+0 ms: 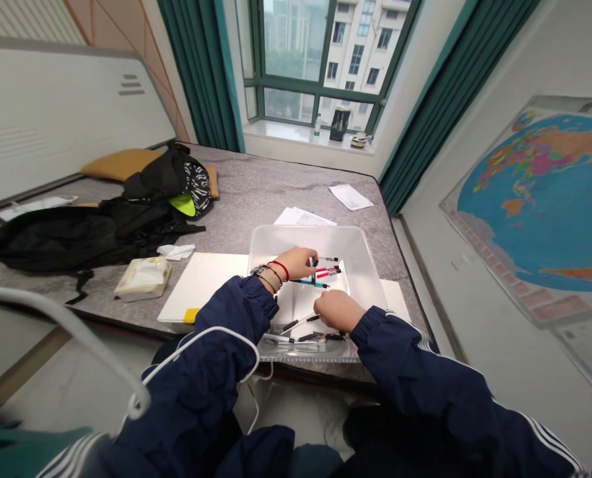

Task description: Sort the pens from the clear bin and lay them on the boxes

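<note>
Fingers of the left hand (pixel 298 263) are bent inside a clear plastic bin (pixel 370 272), though whether they pinch anything cannot be told; the right hand (pixel 336 311), between its four and five o'clock, is curled knuckles-up, fingertips hidden and any hold equally unclear. Red pens (pixel 328 273) lie at the left hand's three o'clock, a teal pen (pixel 320 285) at the right hand's eleven and a white pen (pixel 300 323) toward its eight. Beyond the bin, papers (pixel 303 217) rest at twelve o'clock, a tissue packet (pixel 144 279) at nine and a black backpack (pixel 91 232) between nine and ten, all on a gray marbled tabletop (pixel 276 176).
</note>
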`<control>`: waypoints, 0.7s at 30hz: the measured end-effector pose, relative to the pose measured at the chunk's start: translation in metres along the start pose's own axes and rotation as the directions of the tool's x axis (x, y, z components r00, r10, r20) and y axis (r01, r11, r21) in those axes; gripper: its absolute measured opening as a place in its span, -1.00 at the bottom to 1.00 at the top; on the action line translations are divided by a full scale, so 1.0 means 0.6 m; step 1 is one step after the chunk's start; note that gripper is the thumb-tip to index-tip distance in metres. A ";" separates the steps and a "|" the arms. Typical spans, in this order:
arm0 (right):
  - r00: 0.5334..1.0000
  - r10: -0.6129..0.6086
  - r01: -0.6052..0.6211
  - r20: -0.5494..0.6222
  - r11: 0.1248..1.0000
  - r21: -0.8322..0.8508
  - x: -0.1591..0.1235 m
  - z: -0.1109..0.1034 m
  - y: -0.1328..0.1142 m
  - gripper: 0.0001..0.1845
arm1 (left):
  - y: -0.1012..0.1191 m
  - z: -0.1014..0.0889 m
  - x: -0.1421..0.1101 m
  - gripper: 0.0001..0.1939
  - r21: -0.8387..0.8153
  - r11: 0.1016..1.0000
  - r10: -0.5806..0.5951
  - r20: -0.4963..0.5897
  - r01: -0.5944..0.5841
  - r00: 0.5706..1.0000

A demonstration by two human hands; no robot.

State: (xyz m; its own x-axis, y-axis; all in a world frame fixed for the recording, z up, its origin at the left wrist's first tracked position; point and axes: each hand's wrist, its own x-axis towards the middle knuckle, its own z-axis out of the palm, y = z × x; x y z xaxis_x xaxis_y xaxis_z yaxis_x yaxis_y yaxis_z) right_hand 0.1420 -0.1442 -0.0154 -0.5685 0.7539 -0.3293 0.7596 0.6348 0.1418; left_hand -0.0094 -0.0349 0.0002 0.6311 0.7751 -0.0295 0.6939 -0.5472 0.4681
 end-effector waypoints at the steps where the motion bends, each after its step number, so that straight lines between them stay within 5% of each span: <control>1: 1.000 0.020 -0.020 -0.014 1.000 0.015 0.002 -0.001 0.004 -0.77 | -0.001 0.001 0.002 -0.71 -0.005 1.000 0.003 -0.005 -0.003 1.000; 9: 0.974 -0.131 0.092 0.186 0.975 0.203 0.008 0.020 0.005 -0.81 | -0.007 0.002 0.007 -0.70 -0.032 0.999 0.009 0.005 -0.009 1.000; 21: 0.975 -0.198 0.198 0.100 0.980 0.012 0.003 0.030 -0.014 -0.76 | -0.012 0.006 0.011 -0.72 -0.043 0.999 0.006 0.016 -0.005 1.000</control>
State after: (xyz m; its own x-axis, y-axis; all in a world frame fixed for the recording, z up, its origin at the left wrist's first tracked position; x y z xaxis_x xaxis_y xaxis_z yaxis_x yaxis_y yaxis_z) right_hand 0.1406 -0.1513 -0.0342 -0.6734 0.5921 -0.4426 0.6355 0.7695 0.0624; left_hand -0.0089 -0.0270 -0.0068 0.6407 0.7668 -0.0404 0.6748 -0.5372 0.5060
